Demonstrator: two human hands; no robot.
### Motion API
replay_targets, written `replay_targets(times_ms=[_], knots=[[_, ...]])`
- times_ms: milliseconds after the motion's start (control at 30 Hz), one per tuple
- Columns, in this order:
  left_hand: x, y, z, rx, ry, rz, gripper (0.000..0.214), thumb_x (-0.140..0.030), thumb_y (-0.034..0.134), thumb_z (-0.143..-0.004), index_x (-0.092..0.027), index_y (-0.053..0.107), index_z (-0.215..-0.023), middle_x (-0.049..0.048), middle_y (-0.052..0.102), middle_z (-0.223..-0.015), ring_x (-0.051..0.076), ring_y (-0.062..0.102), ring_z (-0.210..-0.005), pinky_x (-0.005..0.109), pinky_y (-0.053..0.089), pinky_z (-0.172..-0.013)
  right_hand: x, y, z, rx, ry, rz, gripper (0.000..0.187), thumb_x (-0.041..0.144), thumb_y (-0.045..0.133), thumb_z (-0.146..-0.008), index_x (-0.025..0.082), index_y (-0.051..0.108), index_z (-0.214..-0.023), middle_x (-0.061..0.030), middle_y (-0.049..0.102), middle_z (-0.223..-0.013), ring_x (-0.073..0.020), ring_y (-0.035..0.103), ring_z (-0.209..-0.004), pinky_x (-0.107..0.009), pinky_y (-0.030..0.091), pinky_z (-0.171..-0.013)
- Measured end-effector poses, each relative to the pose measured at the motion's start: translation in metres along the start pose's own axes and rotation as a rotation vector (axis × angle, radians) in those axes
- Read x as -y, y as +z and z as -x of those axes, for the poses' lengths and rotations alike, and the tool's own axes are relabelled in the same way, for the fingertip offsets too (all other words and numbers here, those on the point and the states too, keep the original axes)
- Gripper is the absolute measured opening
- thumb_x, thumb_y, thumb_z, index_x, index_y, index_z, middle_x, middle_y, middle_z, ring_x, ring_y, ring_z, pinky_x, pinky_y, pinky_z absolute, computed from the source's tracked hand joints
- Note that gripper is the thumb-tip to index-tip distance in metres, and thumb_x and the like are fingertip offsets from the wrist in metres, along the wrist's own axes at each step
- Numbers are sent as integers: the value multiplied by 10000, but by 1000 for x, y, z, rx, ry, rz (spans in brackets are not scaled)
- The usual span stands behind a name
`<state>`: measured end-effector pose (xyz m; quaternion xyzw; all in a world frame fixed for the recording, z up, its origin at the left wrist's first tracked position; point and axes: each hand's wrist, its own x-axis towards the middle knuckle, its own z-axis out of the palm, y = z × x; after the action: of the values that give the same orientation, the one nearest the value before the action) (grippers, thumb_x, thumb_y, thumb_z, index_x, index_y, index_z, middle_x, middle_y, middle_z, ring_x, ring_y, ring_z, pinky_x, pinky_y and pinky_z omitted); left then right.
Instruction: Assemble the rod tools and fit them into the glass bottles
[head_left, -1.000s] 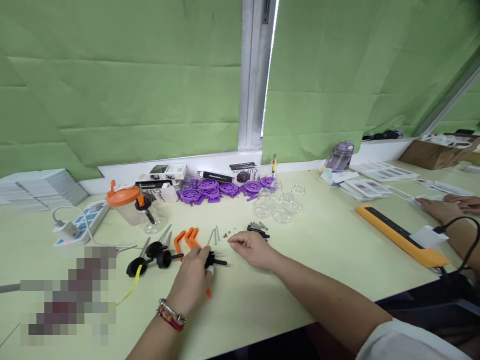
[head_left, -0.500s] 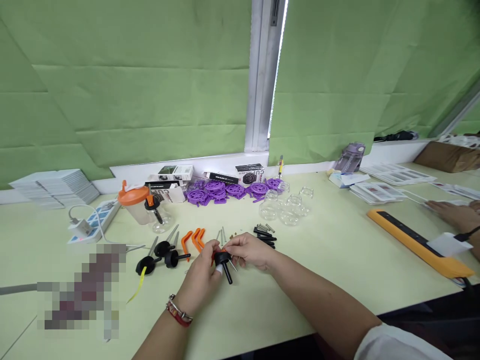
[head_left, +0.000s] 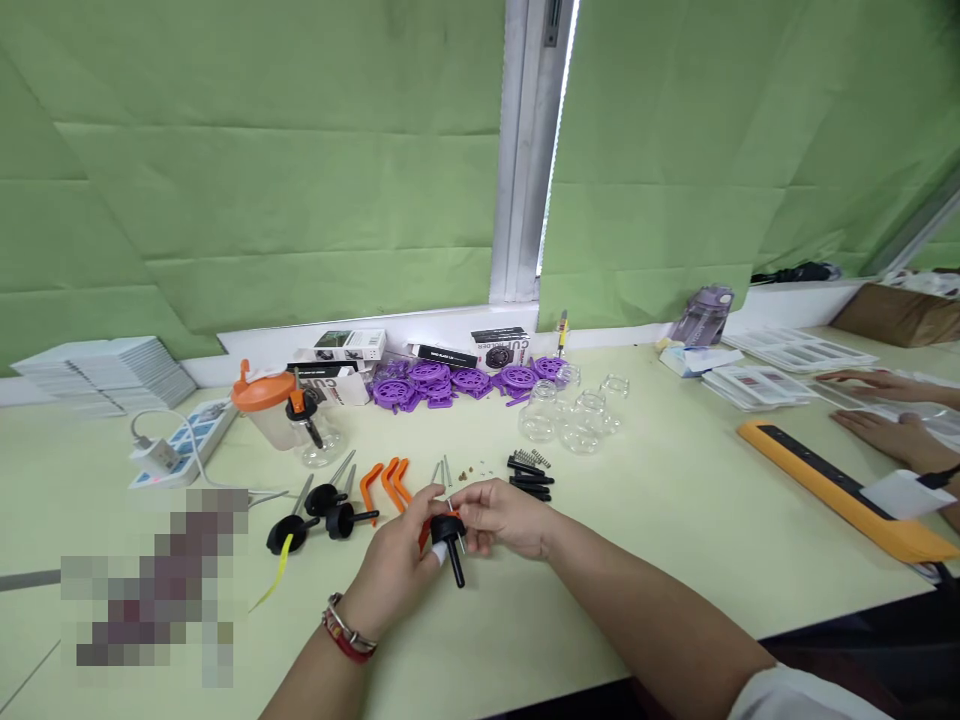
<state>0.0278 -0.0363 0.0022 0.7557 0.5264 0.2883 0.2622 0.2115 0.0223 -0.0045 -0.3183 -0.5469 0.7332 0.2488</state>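
My left hand (head_left: 399, 556) is closed round a black cap (head_left: 448, 527) with a stubby black tube (head_left: 457, 567) that points down toward me. At the cap's upper edge an orange piece (head_left: 452, 515) shows, mostly covered by fingers. My right hand (head_left: 511, 517) pinches at that spot, where a thin metal pin (head_left: 463, 546) sticks out below the fingers. Which part the right fingertips grip is hidden. To the left lie several similar black caps (head_left: 287, 535) with metal tubes, and orange levers (head_left: 392, 484). Beyond my hands are thin metal rods (head_left: 448, 470) and small brass bits (head_left: 466, 472).
Springs (head_left: 532, 458) and black handles (head_left: 531, 488) lie right of centre, with clear glass bottles (head_left: 580, 430) behind. Purple plastic parts (head_left: 471, 381) and boxes line the wall. At right is a yellow power strip (head_left: 832, 490), with another person's hands (head_left: 885, 430) beyond.
The black cap has dropped slightly toward me and its tube points more steeply down. My right fingers have shifted at its edge. The other person's second hand has come into view.
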Motion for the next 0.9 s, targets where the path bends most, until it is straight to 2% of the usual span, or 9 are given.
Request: replay_targets(times_ms=[67, 200, 367, 433, 533, 600, 667, 767, 900], knots=[[-3, 0, 2, 59, 31, 7, 640, -80, 467, -715, -257, 346, -1318, 60, 644, -1152, 208, 610, -1021, 340, 456, -876, 1, -3, 0, -35, 37, 39, 396, 502, 690, -693, 129, 625, -807, 38, 535, -506, -75, 476, -425, -191, 318, -402], [-10, 1, 5, 112, 49, -1, 666, -79, 466, -719, -250, 331, -1348, 50, 684, -993, 218, 614, -985, 346, 456, -872, 1, -4, -2, -110, 91, 96, 266, 371, 690, -704, 154, 554, -631, 79, 432, -394, -48, 321, -350, -193, 200, -365], [-17, -5, 8, 185, 86, 184, 592, -88, 478, -743, -253, 361, -1300, 57, 660, -1073, 180, 615, -959, 309, 458, -882, 11, -6, -4, -160, 46, 180, 185, 306, 586, -788, 168, 539, -674, 91, 391, -409, -51, 254, -356, -205, 185, -382], [-18, -9, 11, 257, 93, 311, 547, -120, 504, -766, -250, 371, -1281, 61, 657, -1073, 168, 619, -950, 289, 477, -854, 21, -10, -8, -286, -24, 314, 174, 289, 556, -811, 168, 554, -685, 79, 405, -440, -60, 282, -383, -211, 227, -406], [-17, -14, 15, 320, 78, 450, 479, -168, 566, -768, -237, 439, -1225, 72, 652, -1061, 171, 621, -956, 286, 488, -852, 33, -13, -20, -575, -230, 605, 184, 284, 531, -843, 171, 594, -713, 31, 509, -543, -92, 419, -480, -228, 343, -492], [-15, -15, 14, 238, 33, 489, 452, -190, 600, -755, -223, 483, -1190, 85, 643, -1072, 184, 614, -988, 304, 476, -892, 34, -9, -32, -636, -339, 827, 155, 258, 532, -857, 172, 625, -768, -14, 603, -683, -125, 528, -616, -247, 417, -608], [-12, -16, 9, 71, -38, 513, 423, -213, 611, -750, -211, 511, -1161, 97, 625, -1109, 203, 593, -1048, 325, 461, -927, 28, -1, -43, -540, -378, 1124, 140, 211, 530, -864, 159, 645, -802, -56, 640, -829, -155, 581, -766, -261, 438, -723], [-3, -17, -1, -188, -133, 553, 380, -249, 636, -729, -200, 539, -1093, 98, 609, -1139, 222, 578, -1082, 361, 457, -941, 10, 13, -54, -313, -357, 1541, 158, 146, 489, -872, 144, 646, -891, -86, 625, -922, -175, 595, -809, -269, 438, -718], [13, -17, -9, -321, -199, 497, 398, -293, 662, -709, -197, 543, -1077, 87, 631, -1090, 214, 614, -980, 376, 478, -892, -5, 16, -60, -211, -312, 1670, 165, 141, 488, -868, 151, 651, -845, -77, 606, -885, -166, 596, -742, -266, 427, -660]])
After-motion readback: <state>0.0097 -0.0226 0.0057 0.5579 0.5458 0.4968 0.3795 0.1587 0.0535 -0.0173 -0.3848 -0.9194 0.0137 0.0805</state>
